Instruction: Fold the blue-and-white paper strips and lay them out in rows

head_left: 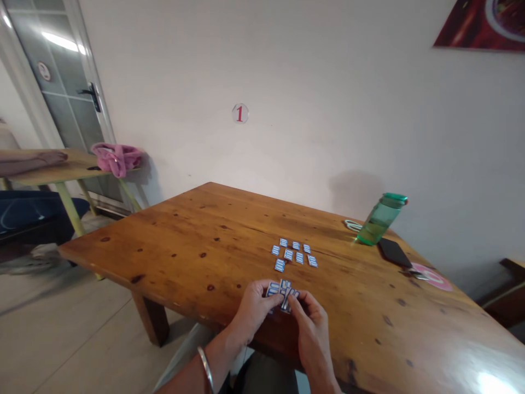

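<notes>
Several small blue-and-white cards (284, 284) are fanned out between my two hands, just above the table's near edge. My left hand (259, 301) pinches the left side of the fan, thumb on top. On the other side my right hand (310, 317) is closed with thumb and fingers on the cards there. Which exact card each hand grips is partly hidden by the thumbs. Beyond the hands, several more blue-and-white cards (289, 255) lie flat on the wooden table (184, 235), laid out in loose rows with small gaps.
To the right stand a green bottle (377, 224), a dark phone-like slab (394, 252), a pale coiled cable (353, 225), keys (414, 273) and a pink round disc (432, 276). At far left, another person's arm (33, 161) rests on a second table near a pink cloth (117, 157).
</notes>
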The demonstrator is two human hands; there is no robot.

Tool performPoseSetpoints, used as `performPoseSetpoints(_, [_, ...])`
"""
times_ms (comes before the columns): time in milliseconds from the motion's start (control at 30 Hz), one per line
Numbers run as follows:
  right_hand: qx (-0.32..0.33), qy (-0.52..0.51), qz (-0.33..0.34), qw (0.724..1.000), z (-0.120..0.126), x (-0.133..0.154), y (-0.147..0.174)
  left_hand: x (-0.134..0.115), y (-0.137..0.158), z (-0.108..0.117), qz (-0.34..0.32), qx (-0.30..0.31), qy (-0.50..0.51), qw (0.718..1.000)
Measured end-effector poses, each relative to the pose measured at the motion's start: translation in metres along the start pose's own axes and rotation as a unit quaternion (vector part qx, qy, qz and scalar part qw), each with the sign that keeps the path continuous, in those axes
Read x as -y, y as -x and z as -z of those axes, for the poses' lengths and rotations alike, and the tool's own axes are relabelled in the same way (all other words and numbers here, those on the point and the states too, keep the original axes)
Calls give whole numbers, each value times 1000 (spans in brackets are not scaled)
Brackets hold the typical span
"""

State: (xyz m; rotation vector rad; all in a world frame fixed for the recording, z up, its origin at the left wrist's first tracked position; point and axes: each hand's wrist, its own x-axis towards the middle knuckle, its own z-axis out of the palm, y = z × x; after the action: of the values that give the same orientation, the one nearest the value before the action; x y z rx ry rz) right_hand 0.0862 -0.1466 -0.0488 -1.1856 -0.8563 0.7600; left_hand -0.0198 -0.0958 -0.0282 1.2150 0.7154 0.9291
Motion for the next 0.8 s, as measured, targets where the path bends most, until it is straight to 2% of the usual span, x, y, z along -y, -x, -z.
performPoseSetpoints(133, [3, 11, -6, 1000, 0, 2, 0, -3, 2, -2, 26, -16, -15, 999])
performPoseSetpoints(467, [-6, -6, -4, 1000, 1, -2, 0, 5, -2, 1, 12, -28, -16, 999])
performPoseSetpoints(800, [-2, -10, -12, 1000, 2, -2, -1, 0, -1, -2, 13, -24, -29, 999])
